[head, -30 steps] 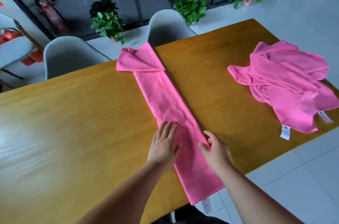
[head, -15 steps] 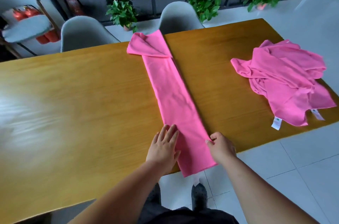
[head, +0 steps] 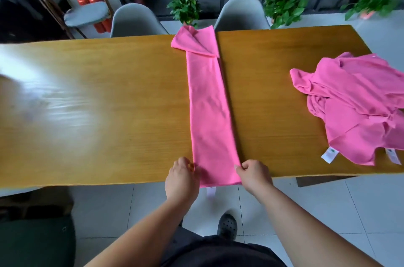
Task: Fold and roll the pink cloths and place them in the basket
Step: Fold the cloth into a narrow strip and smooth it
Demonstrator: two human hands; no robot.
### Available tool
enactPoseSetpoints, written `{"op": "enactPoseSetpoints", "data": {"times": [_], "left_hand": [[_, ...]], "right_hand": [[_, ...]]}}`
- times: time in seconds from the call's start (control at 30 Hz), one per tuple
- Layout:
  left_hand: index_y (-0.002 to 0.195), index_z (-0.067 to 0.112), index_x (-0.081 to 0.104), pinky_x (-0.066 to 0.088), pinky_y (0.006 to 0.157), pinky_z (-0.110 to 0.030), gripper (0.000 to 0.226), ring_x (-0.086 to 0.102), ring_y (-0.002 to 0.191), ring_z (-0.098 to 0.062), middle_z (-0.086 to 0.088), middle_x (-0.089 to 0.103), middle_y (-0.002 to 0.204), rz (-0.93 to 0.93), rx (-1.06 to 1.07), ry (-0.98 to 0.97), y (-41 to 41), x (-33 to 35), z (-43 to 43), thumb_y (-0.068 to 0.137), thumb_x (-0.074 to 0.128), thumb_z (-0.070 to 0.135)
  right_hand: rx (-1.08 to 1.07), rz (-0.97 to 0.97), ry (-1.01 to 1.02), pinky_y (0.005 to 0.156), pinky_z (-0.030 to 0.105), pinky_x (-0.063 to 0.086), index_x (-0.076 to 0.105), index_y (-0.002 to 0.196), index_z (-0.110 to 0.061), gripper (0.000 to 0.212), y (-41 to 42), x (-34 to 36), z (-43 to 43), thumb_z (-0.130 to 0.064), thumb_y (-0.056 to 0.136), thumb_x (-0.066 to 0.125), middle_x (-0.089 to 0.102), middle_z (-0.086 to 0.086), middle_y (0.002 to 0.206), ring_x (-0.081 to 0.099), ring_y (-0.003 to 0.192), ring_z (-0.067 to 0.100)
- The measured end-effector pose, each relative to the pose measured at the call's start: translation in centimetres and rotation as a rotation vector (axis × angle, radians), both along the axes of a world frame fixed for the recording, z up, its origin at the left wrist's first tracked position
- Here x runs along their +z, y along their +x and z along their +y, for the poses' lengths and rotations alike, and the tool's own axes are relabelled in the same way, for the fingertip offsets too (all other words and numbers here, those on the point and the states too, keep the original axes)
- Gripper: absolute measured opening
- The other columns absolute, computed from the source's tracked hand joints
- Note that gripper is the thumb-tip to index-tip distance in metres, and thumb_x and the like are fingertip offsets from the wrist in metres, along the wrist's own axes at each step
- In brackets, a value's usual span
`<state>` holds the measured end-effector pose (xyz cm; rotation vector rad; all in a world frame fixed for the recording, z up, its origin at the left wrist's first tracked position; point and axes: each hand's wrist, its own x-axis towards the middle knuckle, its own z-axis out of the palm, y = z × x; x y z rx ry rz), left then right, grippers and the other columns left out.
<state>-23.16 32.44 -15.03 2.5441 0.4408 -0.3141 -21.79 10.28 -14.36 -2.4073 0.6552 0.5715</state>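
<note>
Since the earlier frame our hands have slid off the strip's surface to its near corners. The folded cloth (head: 207, 113) lies as one long narrow strip across the bench (head: 109, 113), its near end at the bench edge. Our left hand (head: 181, 179) and right hand (head: 254, 174), fingers curled, each pinch one corner, probably to start an even roll. The unfolded pile (head: 358, 109) lies well apart on our right; no basket shows.
</note>
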Motion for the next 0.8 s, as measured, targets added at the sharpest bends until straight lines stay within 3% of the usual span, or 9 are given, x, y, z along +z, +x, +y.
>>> {"op": "enactPoseSetpoints", "data": {"times": [0.1, 0.2, 0.33, 0.43, 0.53, 0.67, 0.8], "left_hand": [[0.091, 0.028, 0.056, 0.058, 0.074, -0.042, 0.026, 0.062, 0.08, -0.021, 0.007, 0.063, 0.087, 0.101, 0.067, 0.053, -1.1, 0.2, -0.6, 0.098, 0.055, 0.053], [0.089, 0.025, 0.062, 0.058, 0.072, -0.038, 0.024, 0.064, 0.078, -0.019, 0.005, 0.066, 0.087, 0.117, 0.071, -0.001, -1.5, 0.3, -1.1, 0.098, 0.06, 0.048], [0.094, 0.023, 0.062, 0.053, 0.072, -0.034, 0.019, 0.067, 0.082, -0.019, 0.006, 0.07, 0.087, 0.086, 0.117, -0.097, -1.5, 0.5, -1.2, 0.096, 0.07, 0.041], [0.094, 0.022, 0.056, 0.06, 0.068, -0.04, 0.021, 0.073, 0.067, -0.015, 0.003, 0.075, 0.076, 0.085, 0.2, -0.291, -1.9, 0.2, -1.3, 0.096, 0.072, 0.036], [0.103, 0.013, 0.062, 0.064, 0.07, -0.049, 0.025, 0.076, 0.064, -0.02, -0.002, 0.078, 0.075, 0.086, 0.341, -0.556, -2.4, -0.3, -1.2, 0.095, 0.077, 0.031], [0.103, 0.005, 0.073, 0.061, 0.068, -0.038, 0.021, 0.073, 0.069, -0.021, -0.008, 0.079, 0.082, 0.128, 0.376, -0.672, -2.8, -0.3, -1.1, 0.101, 0.069, 0.026], [0.099, -0.002, 0.069, 0.059, 0.065, -0.033, 0.025, 0.075, 0.076, -0.023, -0.019, 0.079, 0.093, 0.172, 0.435, -0.77, -2.7, -0.3, -1.3, 0.103, 0.067, 0.023]], "right_hand": [[0.013, 0.012, 0.01, 0.05, 0.028, 0.039, 0.06, 0.066, -0.019, 0.038, -1.0, 0.2, -0.2, -0.04, 0.096, 0.066, 0.064, -0.007, 0.065, 0.059, 0.062, 0.019], [0.054, 0.009, -0.047, 0.057, 0.027, 0.042, 0.065, 0.076, -0.026, 0.027, -1.4, 0.9, -0.2, -0.044, 0.096, 0.066, 0.068, -0.009, 0.078, 0.064, 0.075, 0.019], [0.091, -0.018, -0.094, 0.063, 0.029, 0.045, 0.064, 0.078, -0.026, 0.026, -1.6, 1.4, -0.3, -0.044, 0.096, 0.069, 0.066, -0.01, 0.081, 0.064, 0.08, 0.021], [0.07, -0.041, -0.084, 0.062, 0.028, 0.045, 0.063, 0.077, -0.024, 0.028, -1.9, 1.3, -0.4, -0.044, 0.096, 0.07, 0.066, -0.009, 0.078, 0.063, 0.078, 0.021], [0.009, -0.04, -0.063, 0.055, 0.025, 0.039, 0.065, 0.078, -0.026, 0.027, -2.2, 1.2, -0.5, -0.047, 0.094, 0.071, 0.067, -0.011, 0.077, 0.062, 0.074, 0.016], [-0.072, 0.0, 0.023, 0.054, 0.023, 0.039, 0.066, 0.078, -0.027, 0.029, -2.6, 1.1, -0.7, -0.053, 0.089, 0.073, 0.07, -0.01, 0.073, 0.066, 0.071, 0.016], [-0.184, 0.005, 0.103, 0.054, 0.025, 0.043, 0.067, 0.078, -0.024, 0.03, -3.0, 0.9, -0.5, -0.051, 0.087, 0.076, 0.071, -0.008, 0.072, 0.069, 0.068, 0.019]]}}
